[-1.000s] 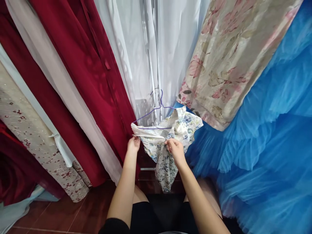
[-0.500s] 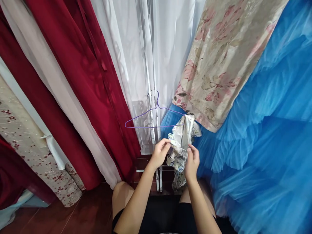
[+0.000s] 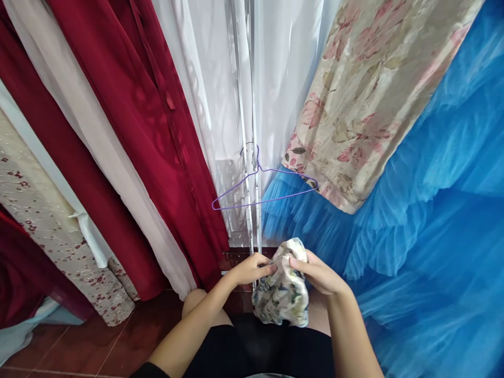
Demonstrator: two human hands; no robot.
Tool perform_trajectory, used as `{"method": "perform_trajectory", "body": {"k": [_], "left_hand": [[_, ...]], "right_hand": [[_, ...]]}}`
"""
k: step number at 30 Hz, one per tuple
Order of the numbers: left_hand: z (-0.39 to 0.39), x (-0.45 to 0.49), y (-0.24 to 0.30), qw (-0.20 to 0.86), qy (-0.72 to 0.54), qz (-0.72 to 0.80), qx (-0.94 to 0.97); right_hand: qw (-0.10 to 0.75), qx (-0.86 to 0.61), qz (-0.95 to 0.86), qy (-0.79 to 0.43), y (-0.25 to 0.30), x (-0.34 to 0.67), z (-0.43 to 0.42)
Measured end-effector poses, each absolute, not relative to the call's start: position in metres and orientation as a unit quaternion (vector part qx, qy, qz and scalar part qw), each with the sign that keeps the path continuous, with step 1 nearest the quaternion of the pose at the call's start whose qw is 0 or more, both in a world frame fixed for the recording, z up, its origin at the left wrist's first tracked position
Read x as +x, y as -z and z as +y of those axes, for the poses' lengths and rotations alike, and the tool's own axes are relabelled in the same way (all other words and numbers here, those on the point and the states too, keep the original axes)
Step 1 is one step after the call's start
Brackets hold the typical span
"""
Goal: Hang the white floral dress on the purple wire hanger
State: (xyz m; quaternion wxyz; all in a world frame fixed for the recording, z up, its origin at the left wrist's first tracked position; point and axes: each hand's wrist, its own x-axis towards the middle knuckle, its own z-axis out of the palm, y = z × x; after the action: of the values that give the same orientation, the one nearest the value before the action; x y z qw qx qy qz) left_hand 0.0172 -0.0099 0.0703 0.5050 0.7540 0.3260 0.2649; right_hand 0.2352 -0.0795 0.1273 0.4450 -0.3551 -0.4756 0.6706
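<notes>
Between my two hands is a bunched piece of floral fabric [image 3: 281,299], pale with blue, green and yellowish print; its exact kind of garment I cannot make out. My left hand [image 3: 254,269] grips its left edge, fingers closed on the cloth. On the other side my right hand [image 3: 318,270] pinches the upper right part, thumb lying across the front. The cloth hangs over my lap. Above it, a thin purple hanger [image 3: 264,199] hangs bare by its hook on the white metal rack [image 3: 255,220], apart from the cloth.
Long red dresses [image 3: 157,157] and a pale pink one [image 3: 118,173] hang to the left. White fabric [image 3: 283,94] hangs behind the rack. At right are a beige floral dress [image 3: 354,115] and a wide blue tulle skirt [image 3: 429,231]. Dark red tiles [image 3: 110,341] cover the floor.
The floral fabric has come off the hanger's right end and moved down toward my lap with both hands. The hanger now swings free, tilted slightly.
</notes>
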Motion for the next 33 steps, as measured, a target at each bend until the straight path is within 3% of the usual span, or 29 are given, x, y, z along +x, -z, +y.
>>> {"method": "perform_trajectory", "body": {"k": [4, 7, 11, 14, 18, 22, 26, 33], "left_hand": [[0.017, -0.055, -0.063, 0.356, -0.222, 0.42, 0.805], [0.045, -0.113, -0.078, 0.196, -0.268, 0.475, 0.815], [0.086, -0.161, -0.113, 0.098, -0.278, 0.528, 0.797], [0.117, -0.171, -0.136, 0.077, -0.314, 0.534, 0.781], [0.139, -0.153, -0.16, 0.073, -0.369, 0.47, 0.798], [0.127, -0.11, -0.182, 0.073, -0.434, 0.378, 0.815], [0.108, -0.075, -0.202, 0.067, -0.481, 0.391, 0.782], [0.103, -0.071, -0.209, 0.094, -0.533, 0.436, 0.719]], "right_hand": [[0.482, -0.397, -0.483, -0.614, -0.154, 0.253, -0.059], [0.499, -0.458, -0.558, -0.48, -0.168, 0.255, -0.023], [0.54, -0.453, -0.656, -0.271, -0.166, 0.241, 0.045], [0.535, -0.475, -0.674, -0.183, -0.153, 0.234, 0.089], [0.491, -0.506, -0.69, -0.164, -0.134, 0.232, 0.107], [0.485, -0.485, -0.704, -0.181, -0.121, 0.217, 0.081], [0.473, -0.446, -0.736, -0.188, -0.127, 0.209, 0.039], [0.527, -0.551, -0.645, -0.054, -0.165, 0.273, 0.011]]}}
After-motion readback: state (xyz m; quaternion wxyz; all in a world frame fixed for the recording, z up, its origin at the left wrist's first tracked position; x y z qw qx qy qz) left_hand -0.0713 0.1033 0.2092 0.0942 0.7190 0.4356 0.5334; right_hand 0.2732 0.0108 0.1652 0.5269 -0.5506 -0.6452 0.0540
